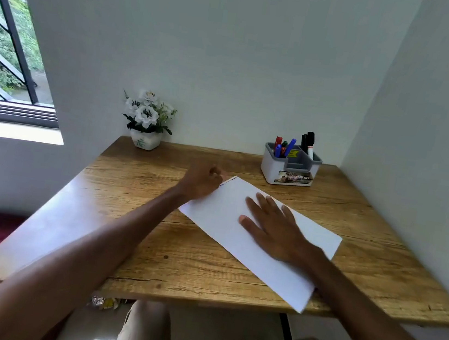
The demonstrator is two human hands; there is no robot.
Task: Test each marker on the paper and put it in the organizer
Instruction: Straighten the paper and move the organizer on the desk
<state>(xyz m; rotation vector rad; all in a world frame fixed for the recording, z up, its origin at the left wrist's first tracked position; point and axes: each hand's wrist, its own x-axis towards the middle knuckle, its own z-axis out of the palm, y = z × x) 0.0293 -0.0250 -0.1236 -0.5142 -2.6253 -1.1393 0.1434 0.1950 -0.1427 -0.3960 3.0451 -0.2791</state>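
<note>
A white sheet of paper (263, 232) lies slanted on the wooden table (150, 245), its near corner hanging over the front edge. Small blue marks run along its far left edge. My left hand (202, 181) sits at that edge with its fingers curled, gripping the paper near its far corner. My right hand (272, 230) lies flat on the middle of the sheet, fingers spread. The grey and white organizer (289, 169) stands at the back right. Red, blue and green markers (283, 147) stand in its left compartment, and black markers (308, 143) in its right one.
A white pot of artificial flowers (147, 119) stands at the back left against the wall. Walls close the table in at the back and on the right. A window (4, 55) is at the far left, and my knees show under the front edge.
</note>
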